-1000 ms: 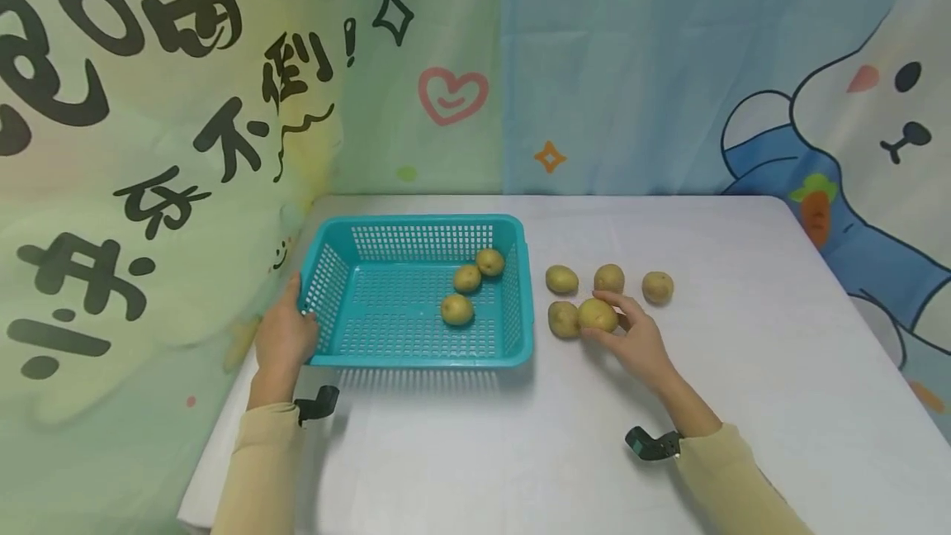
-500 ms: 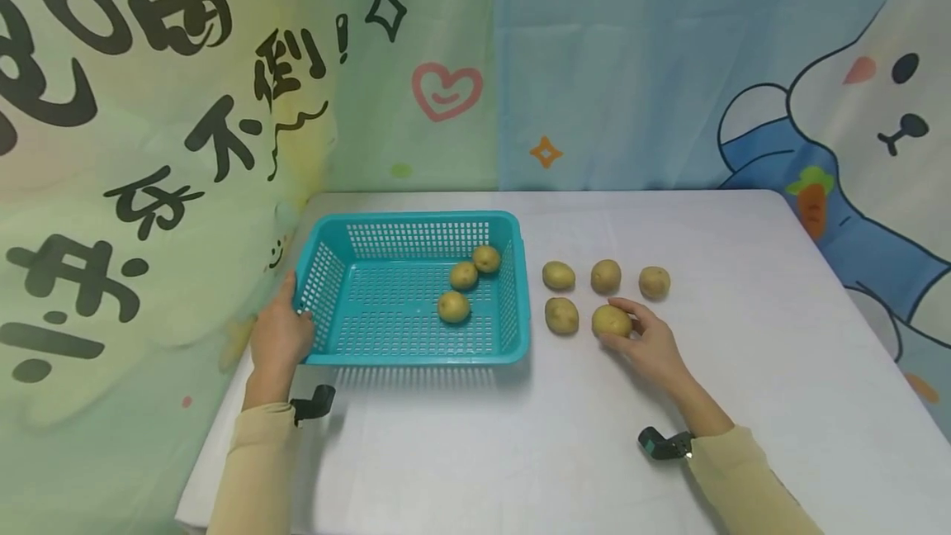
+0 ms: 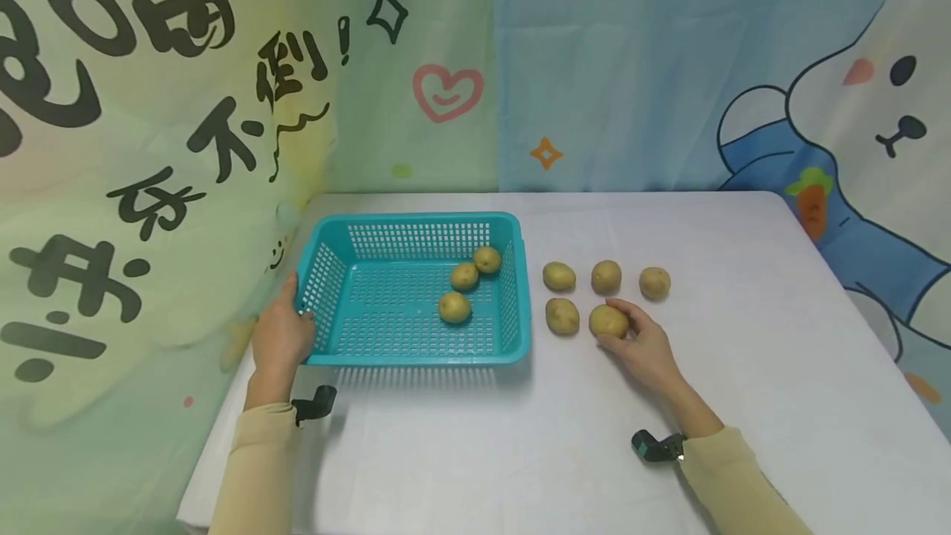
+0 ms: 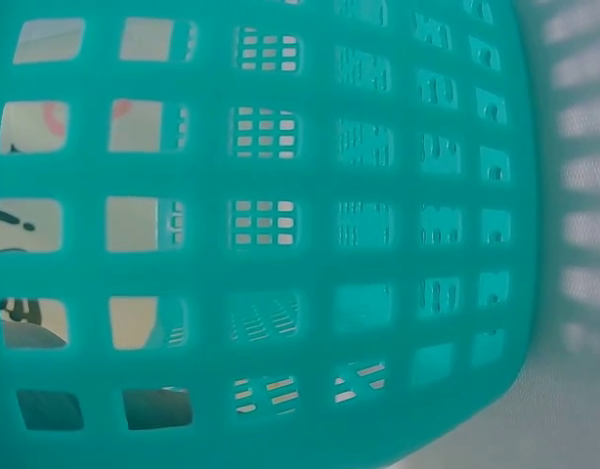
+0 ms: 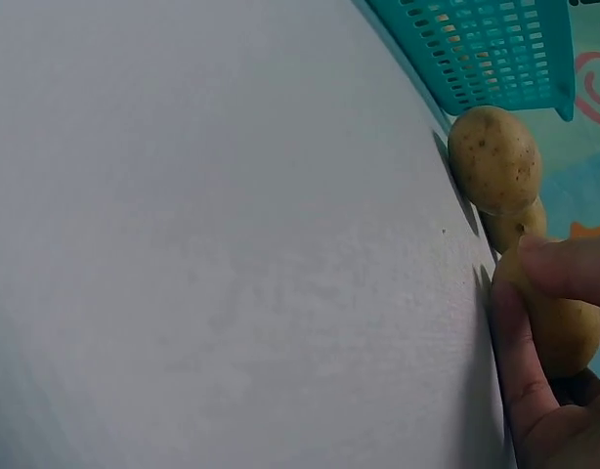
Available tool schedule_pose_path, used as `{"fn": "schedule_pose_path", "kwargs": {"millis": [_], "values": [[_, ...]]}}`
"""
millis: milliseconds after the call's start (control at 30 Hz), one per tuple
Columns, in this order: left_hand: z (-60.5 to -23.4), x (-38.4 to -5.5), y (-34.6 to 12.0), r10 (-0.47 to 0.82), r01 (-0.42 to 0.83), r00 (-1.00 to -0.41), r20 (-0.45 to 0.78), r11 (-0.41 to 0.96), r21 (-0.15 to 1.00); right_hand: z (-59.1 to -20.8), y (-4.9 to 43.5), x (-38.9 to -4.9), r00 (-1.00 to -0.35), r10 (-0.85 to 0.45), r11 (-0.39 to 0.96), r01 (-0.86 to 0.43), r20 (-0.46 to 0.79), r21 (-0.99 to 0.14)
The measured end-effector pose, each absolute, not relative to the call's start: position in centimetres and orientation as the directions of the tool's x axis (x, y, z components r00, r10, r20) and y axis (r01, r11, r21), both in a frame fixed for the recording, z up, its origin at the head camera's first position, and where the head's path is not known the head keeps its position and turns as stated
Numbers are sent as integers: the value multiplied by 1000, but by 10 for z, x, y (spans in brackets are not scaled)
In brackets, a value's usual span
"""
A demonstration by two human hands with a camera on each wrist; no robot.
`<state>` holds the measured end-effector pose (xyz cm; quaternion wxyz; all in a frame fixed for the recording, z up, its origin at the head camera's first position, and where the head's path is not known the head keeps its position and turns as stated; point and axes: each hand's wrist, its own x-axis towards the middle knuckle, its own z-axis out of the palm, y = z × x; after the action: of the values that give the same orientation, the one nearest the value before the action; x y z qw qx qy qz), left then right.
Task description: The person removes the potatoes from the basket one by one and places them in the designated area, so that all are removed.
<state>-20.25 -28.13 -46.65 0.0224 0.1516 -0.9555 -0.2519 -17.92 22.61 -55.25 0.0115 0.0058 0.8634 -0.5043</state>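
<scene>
Head view: I see right hand (image 3: 645,347) pinch potato (image 3: 608,321) between thumb and fingers, perhaps against rolling; four potatoes (image 3: 562,316) left of fingertips or beyond. Left hand (image 3: 283,337) clamps basket (image 3: 394,359), probably for steadiness; three potatoes (image 3: 455,307) inside.

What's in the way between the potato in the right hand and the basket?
Another potato sits on the table between the held potato in the right hand and the basket. The basket's raised side wall stands between them too.
</scene>
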Motion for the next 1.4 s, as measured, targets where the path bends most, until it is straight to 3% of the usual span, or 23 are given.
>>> {"fn": "schedule_pose_path", "kwargs": {"millis": [400,767,867,1000,1133,1233,1400], "values": [[-467,-204,-281,-301,-279,-953,-28,838,469,-555,238,-165,-998,40,515,55,-41,-856],[-464,-209,-281,-289,-253,-957,4,846,470,-534,254,-144,-990,113,587,133,-81,-798],[-462,-210,-279,-283,-249,-959,3,848,469,-527,253,-141,-987,161,609,122,-28,-783],[-462,-209,-277,-284,-253,-959,-9,841,478,-518,232,-140,-961,185,664,-31,204,-747],[-463,-208,-277,-284,-257,-959,-20,836,485,-505,191,-142,-877,60,652,-327,477,-684],[-464,-207,-279,-288,-261,-958,-21,833,489,-493,159,-148,-817,-63,577,-499,574,-647],[-470,-204,-284,-302,-280,-953,-37,822,496,-481,117,-164,-755,-218,447,-641,619,-624]]}}
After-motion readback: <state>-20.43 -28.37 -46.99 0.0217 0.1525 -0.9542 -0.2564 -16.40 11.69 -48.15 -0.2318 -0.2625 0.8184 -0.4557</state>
